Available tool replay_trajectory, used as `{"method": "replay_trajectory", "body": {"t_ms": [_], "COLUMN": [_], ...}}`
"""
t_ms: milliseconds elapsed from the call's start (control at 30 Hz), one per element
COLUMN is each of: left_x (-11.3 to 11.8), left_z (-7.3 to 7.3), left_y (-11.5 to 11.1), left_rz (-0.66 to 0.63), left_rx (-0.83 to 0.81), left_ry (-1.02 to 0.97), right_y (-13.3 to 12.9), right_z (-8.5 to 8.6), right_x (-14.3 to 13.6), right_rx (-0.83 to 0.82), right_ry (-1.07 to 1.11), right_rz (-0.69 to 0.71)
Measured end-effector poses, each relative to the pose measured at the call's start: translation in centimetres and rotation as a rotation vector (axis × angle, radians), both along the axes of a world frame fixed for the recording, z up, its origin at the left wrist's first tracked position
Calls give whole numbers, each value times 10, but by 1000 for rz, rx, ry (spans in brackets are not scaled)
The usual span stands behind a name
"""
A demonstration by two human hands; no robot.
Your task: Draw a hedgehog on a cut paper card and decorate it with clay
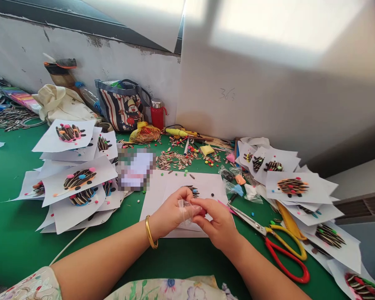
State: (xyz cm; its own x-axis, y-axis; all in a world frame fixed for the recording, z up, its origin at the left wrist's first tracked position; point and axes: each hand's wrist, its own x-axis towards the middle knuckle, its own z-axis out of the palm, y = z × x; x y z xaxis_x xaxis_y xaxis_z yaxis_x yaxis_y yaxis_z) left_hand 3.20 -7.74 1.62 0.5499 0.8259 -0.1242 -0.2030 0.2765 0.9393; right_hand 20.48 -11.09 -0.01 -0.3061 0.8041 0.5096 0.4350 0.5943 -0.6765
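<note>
My left hand (174,210), with a gold bangle at its wrist, is closed on a small clear plastic bag (184,213). My right hand (219,223) meets it with its fingertips pinched together against the left fingers; what they hold is hidden. Both hands are over white paper sheets (154,200). Just beyond them, a cluster of striped sunflower seeds (193,191) with a blue bit is partly covered by my hands. A small black ball (212,195) lies to its right on the paper.
Scissors (265,229) with red and yellow handles lie at the right. Stacks of seed-decorated papers stand at left (62,208) and right (318,187). Behind are loose seeds (171,159), bagged clay (253,193), a blurred phone-like object (136,168) and a red flask (157,114).
</note>
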Motion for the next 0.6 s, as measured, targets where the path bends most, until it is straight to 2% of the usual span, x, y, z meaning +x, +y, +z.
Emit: {"method": "replay_trajectory", "body": {"t_ms": [100, 433, 600], "left_x": [1, -3, -4], "left_z": [-1, 0, -3], "left_y": [-1, 4, 5], "left_rz": [-9, 51, 36], "left_rx": [-21, 122, 159], "left_ry": [21, 126, 139], "right_y": [-3, 7, 7], "right_z": [-3, 7, 5], "right_x": [-3, 8, 8], "right_rx": [12, -77, -100], "right_ry": [10, 52, 72], "right_rz": [-4, -58, -34]}}
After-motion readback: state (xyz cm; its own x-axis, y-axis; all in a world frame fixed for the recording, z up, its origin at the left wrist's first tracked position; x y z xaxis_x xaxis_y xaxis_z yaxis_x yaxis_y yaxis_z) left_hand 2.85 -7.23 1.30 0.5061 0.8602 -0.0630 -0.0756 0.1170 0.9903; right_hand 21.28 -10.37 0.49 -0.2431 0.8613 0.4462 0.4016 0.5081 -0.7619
